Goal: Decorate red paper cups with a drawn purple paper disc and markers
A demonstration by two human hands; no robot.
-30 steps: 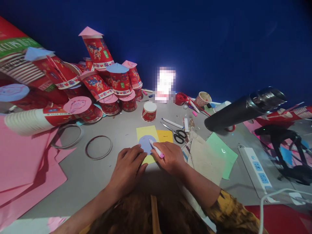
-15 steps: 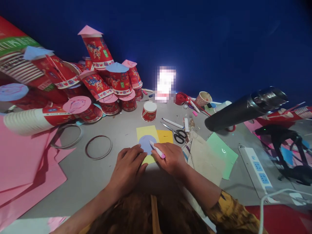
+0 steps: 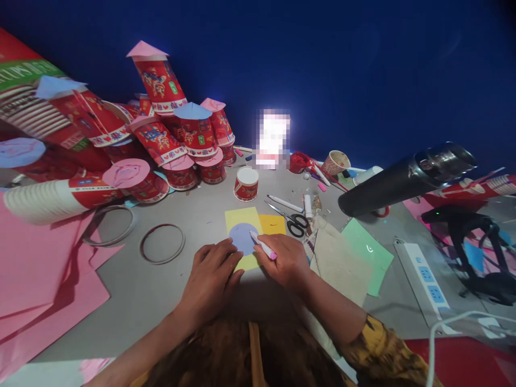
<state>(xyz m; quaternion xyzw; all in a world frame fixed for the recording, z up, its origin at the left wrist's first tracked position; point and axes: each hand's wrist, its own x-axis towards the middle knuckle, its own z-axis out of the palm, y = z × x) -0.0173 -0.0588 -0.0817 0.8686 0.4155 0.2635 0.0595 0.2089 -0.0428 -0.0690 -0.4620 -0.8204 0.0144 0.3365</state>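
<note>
A round blue paper disc [image 3: 241, 236] lies on a yellow paper sheet [image 3: 234, 216] in front of me. My left hand [image 3: 215, 269] rests flat with its fingers stretched out, the fingertips on the near left edge of the disc and sheet. In my right hand [image 3: 286, 260] is a white felt-tip pen [image 3: 263, 246] with a pink end, its tip at the right part of the disc. Whether the tip touches the paper I cannot tell. An orange-yellow paper piece [image 3: 274, 223] shows behind my right hand. Black-handled scissors [image 3: 296, 223] lie just beyond it.
Red paper cups [image 3: 200, 137] with paper cone tops are stacked at the back left. A short cup [image 3: 246, 185] stands beyond the sheet. Two rings, one a grey ring [image 3: 163, 244], lie left. At right are a black flask [image 3: 391, 183], green paper [image 3: 368, 252] and a power strip [image 3: 425, 282].
My right hand has shifted slightly to the right, and the pen tip has moved right across the disc. My left hand stays in place.
</note>
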